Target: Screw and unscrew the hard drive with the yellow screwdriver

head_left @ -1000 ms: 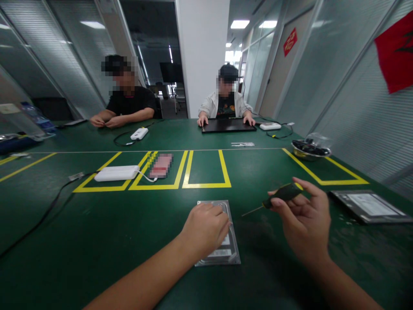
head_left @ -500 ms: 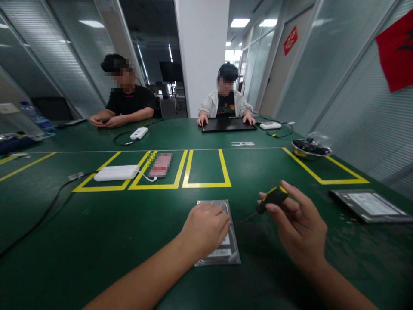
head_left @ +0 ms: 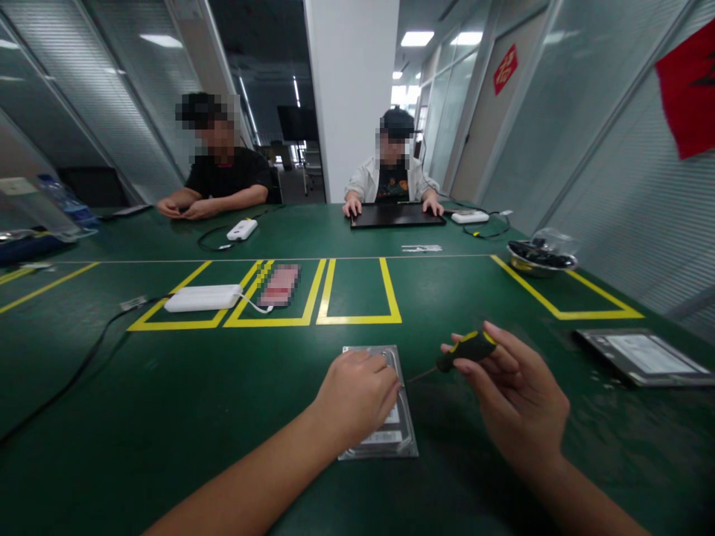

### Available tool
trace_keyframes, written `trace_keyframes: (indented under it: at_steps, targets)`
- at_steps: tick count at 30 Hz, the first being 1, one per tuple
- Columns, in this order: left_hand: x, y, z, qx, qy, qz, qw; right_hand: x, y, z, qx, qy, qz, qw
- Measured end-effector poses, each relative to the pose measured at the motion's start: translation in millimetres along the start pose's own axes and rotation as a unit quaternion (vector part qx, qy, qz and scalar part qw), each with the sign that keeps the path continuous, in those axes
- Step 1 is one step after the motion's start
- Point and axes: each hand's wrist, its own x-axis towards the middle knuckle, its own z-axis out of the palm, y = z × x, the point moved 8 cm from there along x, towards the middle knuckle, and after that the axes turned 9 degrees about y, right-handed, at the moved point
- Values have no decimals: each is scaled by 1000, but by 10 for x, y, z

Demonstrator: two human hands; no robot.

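A silver hard drive (head_left: 406, 424) lies on the green table, partly covered by my left hand (head_left: 357, 391). That hand's fingers are curled together at the drive's right edge; whatever they may pinch is hidden. To the right, my right hand (head_left: 519, 391) holds a green and yellow screwdriver (head_left: 468, 350) by its handle, between thumb and fingers. Its thin shaft points left and down, with the tip close to my left fingertips. Whether the tip touches anything cannot be made out.
A second drive (head_left: 648, 357) lies at the right, below a metal bowl (head_left: 539, 260) of dark parts. A white power bank (head_left: 204, 298) and a pink phone (head_left: 280, 285) are at left-centre. Across the table (head_left: 268, 417) sit two people, one with hands on a black panel (head_left: 396, 216).
My right hand has tilted the screwdriver flatter and brought it a little left, so its tip is nearer to my left fingertips. My left hand stays on the drive.
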Motion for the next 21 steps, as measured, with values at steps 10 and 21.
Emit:
trace_keyframes:
  at_steps: [10, 21]
  targets:
    - [-3, -3, -1, 0, -7, -3, 1000, 4, 31, 40, 18, -13, 20, 1000]
    - [-3, -8, 17, 2, -12, -3, 1000, -1, 45, 52, 19, -25, -18, 999]
